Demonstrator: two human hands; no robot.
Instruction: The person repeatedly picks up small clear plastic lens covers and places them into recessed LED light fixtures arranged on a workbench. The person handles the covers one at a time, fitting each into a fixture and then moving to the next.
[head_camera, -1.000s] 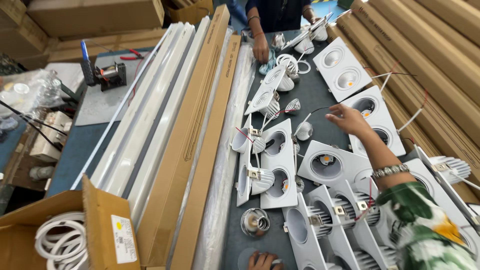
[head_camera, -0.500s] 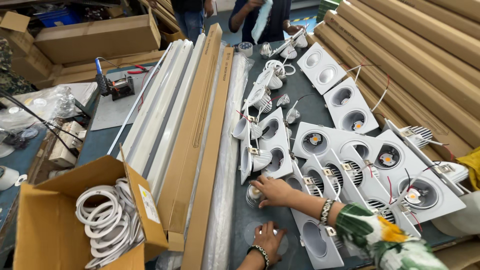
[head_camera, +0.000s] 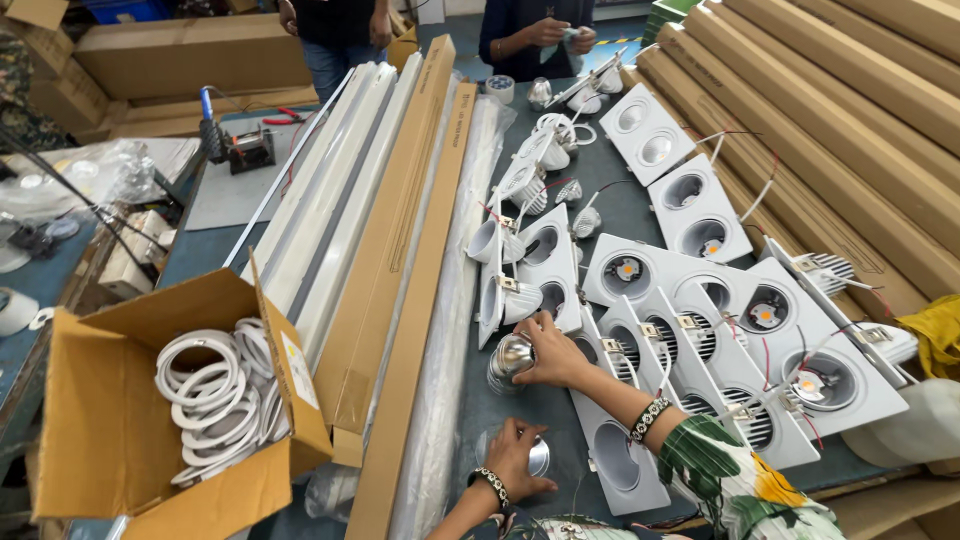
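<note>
My right hand (head_camera: 556, 352) reaches in from the lower right in a floral sleeve and beaded bracelet. It is closed on a silver round lamp housing (head_camera: 507, 361) standing on the dark table (head_camera: 520, 410), just left of the white square downlight frames (head_camera: 700, 330). My left hand (head_camera: 513, 458), also with a bracelet, lies nearer me with its fingers over a second silver round lamp part (head_camera: 539, 456). Most of that part is hidden under the hand.
Long cardboard boxes and white tubes (head_camera: 400, 240) run along the left of the table, more long boxes (head_camera: 840, 140) on the right. An open carton of white rings (head_camera: 215, 390) stands at front left. A person (head_camera: 535, 35) handles lamp parts at the far end.
My right hand has drawn back from a far downlight frame to the silver housing close to me. My left hand has come further onto the table, over the second silver part.
</note>
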